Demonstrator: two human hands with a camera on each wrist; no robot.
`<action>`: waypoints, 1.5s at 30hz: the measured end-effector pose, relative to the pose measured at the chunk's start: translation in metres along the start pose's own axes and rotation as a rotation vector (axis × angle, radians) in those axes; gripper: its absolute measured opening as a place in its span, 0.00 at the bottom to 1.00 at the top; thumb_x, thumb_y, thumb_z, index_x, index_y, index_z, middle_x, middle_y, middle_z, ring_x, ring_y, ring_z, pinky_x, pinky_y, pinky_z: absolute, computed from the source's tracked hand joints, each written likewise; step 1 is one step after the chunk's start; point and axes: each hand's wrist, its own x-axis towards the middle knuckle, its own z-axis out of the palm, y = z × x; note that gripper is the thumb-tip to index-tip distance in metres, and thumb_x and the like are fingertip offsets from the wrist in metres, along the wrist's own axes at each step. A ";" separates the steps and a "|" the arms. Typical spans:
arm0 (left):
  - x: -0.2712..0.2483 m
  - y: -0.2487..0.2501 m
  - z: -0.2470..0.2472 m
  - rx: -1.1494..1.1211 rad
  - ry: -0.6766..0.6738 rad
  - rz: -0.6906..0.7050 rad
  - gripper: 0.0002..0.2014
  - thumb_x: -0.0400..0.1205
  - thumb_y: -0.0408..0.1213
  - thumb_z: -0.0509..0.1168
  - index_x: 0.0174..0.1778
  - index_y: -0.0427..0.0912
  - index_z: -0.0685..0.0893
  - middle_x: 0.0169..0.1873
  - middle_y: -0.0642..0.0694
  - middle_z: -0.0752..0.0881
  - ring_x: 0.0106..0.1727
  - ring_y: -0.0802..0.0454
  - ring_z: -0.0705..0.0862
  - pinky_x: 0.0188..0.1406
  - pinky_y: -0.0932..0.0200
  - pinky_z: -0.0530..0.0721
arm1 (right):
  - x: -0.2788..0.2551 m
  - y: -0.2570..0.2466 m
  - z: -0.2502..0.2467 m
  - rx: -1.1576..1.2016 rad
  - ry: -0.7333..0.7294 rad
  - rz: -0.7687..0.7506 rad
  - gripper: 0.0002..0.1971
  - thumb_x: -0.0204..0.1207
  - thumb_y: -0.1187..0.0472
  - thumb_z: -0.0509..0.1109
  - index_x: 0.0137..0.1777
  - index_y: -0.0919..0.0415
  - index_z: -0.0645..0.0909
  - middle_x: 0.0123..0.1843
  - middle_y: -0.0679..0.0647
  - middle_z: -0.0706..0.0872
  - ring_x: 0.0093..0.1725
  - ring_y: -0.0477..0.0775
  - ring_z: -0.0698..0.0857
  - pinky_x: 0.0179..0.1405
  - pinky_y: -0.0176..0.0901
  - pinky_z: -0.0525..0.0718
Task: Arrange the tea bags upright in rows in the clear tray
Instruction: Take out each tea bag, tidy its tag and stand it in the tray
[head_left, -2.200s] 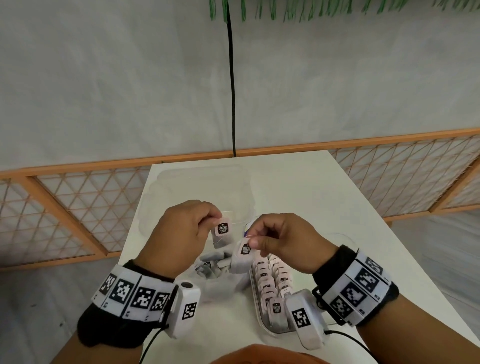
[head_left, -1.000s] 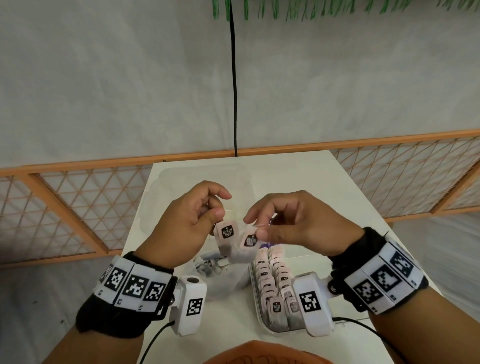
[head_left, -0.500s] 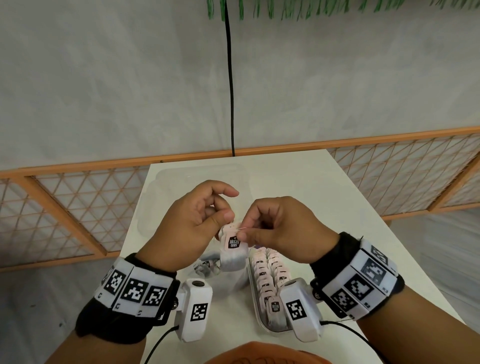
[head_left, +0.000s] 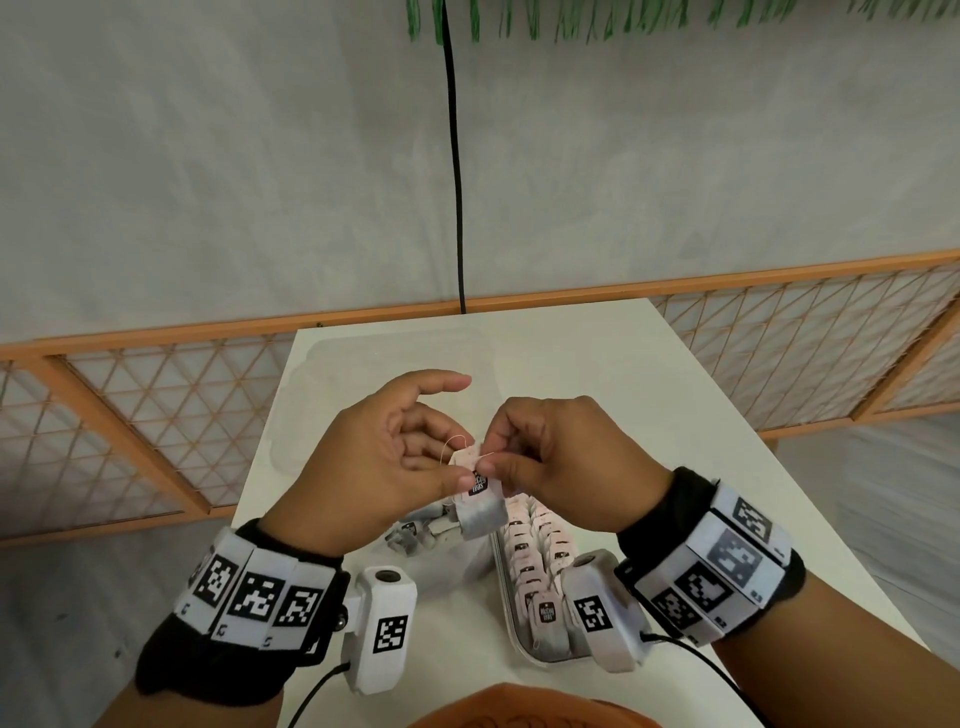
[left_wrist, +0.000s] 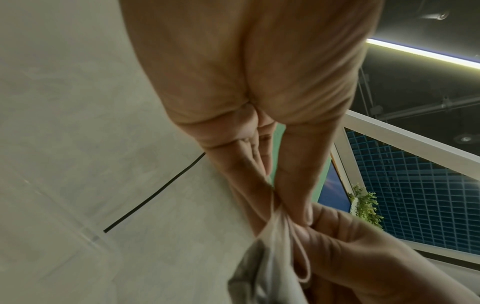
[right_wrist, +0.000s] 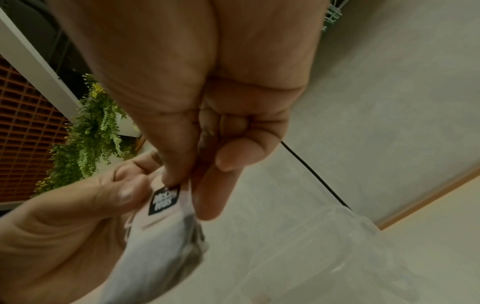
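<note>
Above the table, both hands meet on one tea bag (head_left: 480, 506), a pale pouch with a black tag (head_left: 478, 483) and a loose loop of thread. My left hand (head_left: 452, 467) pinches its left edge, index finger raised clear. My right hand (head_left: 493, 457) pinches the top by the tag. In the right wrist view the tea bag (right_wrist: 161, 236) hangs below the right hand's thumb (right_wrist: 171, 176). The left wrist view shows the tea bag (left_wrist: 270, 257) at the left hand's fingertips. The clear tray (head_left: 511, 642) lies under my right wrist, with rows of upright tea bags (head_left: 537, 558).
A small pile of loose tea bags (head_left: 415, 535) lies on the white table (head_left: 649, 374) left of the tray. A clear lid or container (head_left: 395, 358) sits at the far left of the table. An orange lattice fence (head_left: 156, 405) and grey wall stand behind.
The hands, each holding a tagged bag apart earlier, have come together and risen slightly. Only one tag shows now, pinched between both hands.
</note>
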 end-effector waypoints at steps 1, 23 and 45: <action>0.000 0.000 0.001 0.006 0.003 0.003 0.36 0.62 0.24 0.81 0.62 0.56 0.81 0.42 0.40 0.88 0.40 0.51 0.87 0.45 0.60 0.88 | 0.000 0.001 0.001 0.006 0.013 0.000 0.05 0.75 0.58 0.75 0.42 0.57 0.83 0.31 0.49 0.89 0.32 0.43 0.87 0.39 0.42 0.85; -0.007 -0.047 0.008 0.247 0.205 0.111 0.33 0.66 0.45 0.79 0.66 0.66 0.75 0.53 0.58 0.85 0.51 0.51 0.86 0.54 0.51 0.85 | -0.012 0.108 -0.005 0.199 0.127 0.678 0.16 0.73 0.64 0.73 0.25 0.58 0.76 0.25 0.51 0.77 0.27 0.50 0.71 0.30 0.41 0.70; -0.030 -0.085 -0.017 0.241 0.231 -0.094 0.25 0.59 0.61 0.72 0.54 0.68 0.82 0.53 0.61 0.86 0.37 0.55 0.86 0.42 0.67 0.84 | -0.016 0.188 0.035 0.270 -0.079 1.117 0.11 0.74 0.67 0.72 0.38 0.53 0.75 0.40 0.50 0.81 0.37 0.45 0.83 0.29 0.31 0.83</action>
